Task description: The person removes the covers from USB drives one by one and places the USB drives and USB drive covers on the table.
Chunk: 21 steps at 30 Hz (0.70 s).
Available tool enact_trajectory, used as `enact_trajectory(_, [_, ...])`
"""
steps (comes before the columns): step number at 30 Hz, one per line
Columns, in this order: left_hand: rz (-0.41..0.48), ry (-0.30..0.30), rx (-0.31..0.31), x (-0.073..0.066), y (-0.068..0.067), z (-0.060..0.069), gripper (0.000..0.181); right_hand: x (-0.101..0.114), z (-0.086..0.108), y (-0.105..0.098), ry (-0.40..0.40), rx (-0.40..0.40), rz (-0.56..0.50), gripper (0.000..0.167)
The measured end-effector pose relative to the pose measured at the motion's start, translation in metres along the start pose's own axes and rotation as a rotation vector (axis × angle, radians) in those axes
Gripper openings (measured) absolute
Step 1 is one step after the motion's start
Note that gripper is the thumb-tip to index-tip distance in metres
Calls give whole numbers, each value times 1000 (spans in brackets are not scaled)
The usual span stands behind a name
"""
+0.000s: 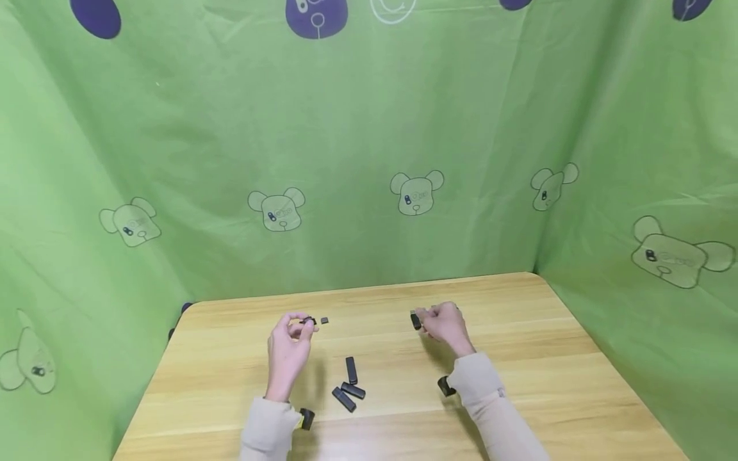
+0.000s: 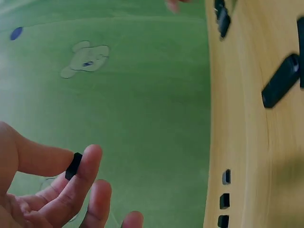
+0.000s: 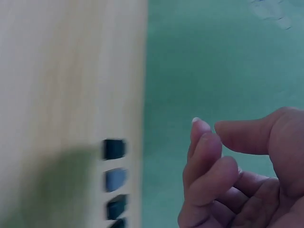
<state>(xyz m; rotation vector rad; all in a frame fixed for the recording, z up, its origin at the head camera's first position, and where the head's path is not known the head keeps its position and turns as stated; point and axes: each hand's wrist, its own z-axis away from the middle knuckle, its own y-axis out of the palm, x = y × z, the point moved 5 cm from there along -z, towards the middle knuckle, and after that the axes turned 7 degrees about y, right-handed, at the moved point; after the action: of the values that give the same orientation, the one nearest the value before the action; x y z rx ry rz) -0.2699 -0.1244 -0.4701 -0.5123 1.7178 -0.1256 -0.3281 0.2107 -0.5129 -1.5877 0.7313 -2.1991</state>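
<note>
Pinching a small black piece [image 2: 73,166] between thumb and index finger, the left hand [image 1: 288,352] stands over the far left part of the wooden table [image 1: 392,352], its other fingers spread and slightly bent. The piece is short, dark and block-like, with straight edges; the fingertips cover part of it. Three similar small blocks [image 2: 224,201] lie in a row on the table, spaced apart; the one at the row's end shows a greyer face. The right hand [image 1: 446,325] is at the far right, thumb and forefinger bent almost together, with no item visible between them. Just left of its fingertips in the head view is a black stick [image 1: 416,321], slim and oblong, with a silvery far end; contact with the fingers cannot be confirmed. Between the hands and nearer, three black sticks [image 1: 351,370] with rounded edges form a loose cluster, two lying slantwise and one pointing away. A green curtain [image 1: 346,128] hangs behind the table.
</note>
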Motion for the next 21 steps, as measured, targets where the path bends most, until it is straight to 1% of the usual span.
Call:
enact_trajectory(2, [-33,18,17,2,4,-10,14,8,12,-4,-33,-2,-5,38])
enact_trajectory(5, [-78,42,76,7,12,-24,16,19,30,-9,-71,-2,-34,35])
enact_trajectory(8, [-128,81,116,13,20,-37,17,28,50,-11,-115,30,-60,30])
enact_trajectory(10, [-173,126,117,16,26,-44,16,33,63,-10,-135,58,-65,27])
enact_trajectory(13, [-241,204,96,20,34,-54,16,38,82,-6,-177,105,-60,23])
enact_trajectory(14, [-260,217,98,23,38,-57,16,39,88,-5,-191,120,-58,22])
enact_trajectory(17, [-295,207,137,31,50,-66,16,42,107,-2,-241,161,-53,21])
enact_trajectory(21, [-345,165,229,45,66,-78,16,42,132,1,-305,217,-37,23])
